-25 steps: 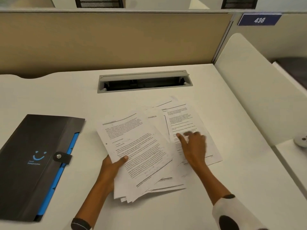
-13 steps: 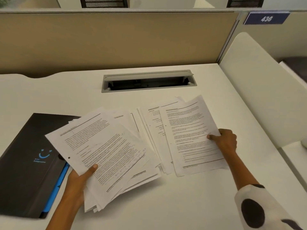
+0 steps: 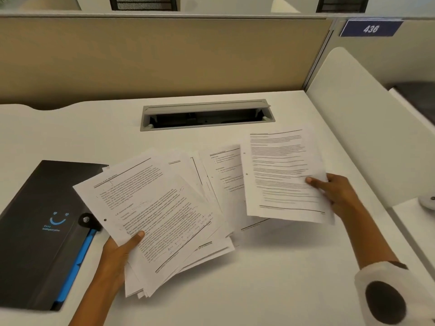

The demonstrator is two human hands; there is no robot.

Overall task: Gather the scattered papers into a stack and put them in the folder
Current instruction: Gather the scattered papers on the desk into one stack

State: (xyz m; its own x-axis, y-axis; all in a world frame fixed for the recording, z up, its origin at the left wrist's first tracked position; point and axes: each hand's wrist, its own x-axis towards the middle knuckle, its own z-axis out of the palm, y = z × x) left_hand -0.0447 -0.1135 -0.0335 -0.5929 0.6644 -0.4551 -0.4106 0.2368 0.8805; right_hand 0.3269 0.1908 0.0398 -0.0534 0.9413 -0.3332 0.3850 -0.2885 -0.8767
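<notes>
My left hand [image 3: 120,252] grips a fanned bundle of printed papers [image 3: 153,208] by its lower left edge, thumb on top, raised a little over the white desk [image 3: 270,278]. My right hand [image 3: 334,191] pinches a separate printed sheet [image 3: 280,175] at its right edge, lifted and tilted above the desk. Between the two, a few more sheets [image 3: 221,180] lie spread on the desk, partly covered by both. A black folder [image 3: 40,220] with a blue smiley mark, a snap tab and a blue inner edge lies closed at the left, its right corner under the bundle.
A grey cable slot [image 3: 207,114] is set into the desk behind the papers. A beige partition [image 3: 164,60] closes the back, and a white divider panel [image 3: 360,128] stands on the right. A small white object [image 3: 427,202] sits at the far right edge.
My right hand has lifted the top right sheet off the desk and drawn it rightward. My left hand's bundle has shifted left over the folder's corner and stayed raised.
</notes>
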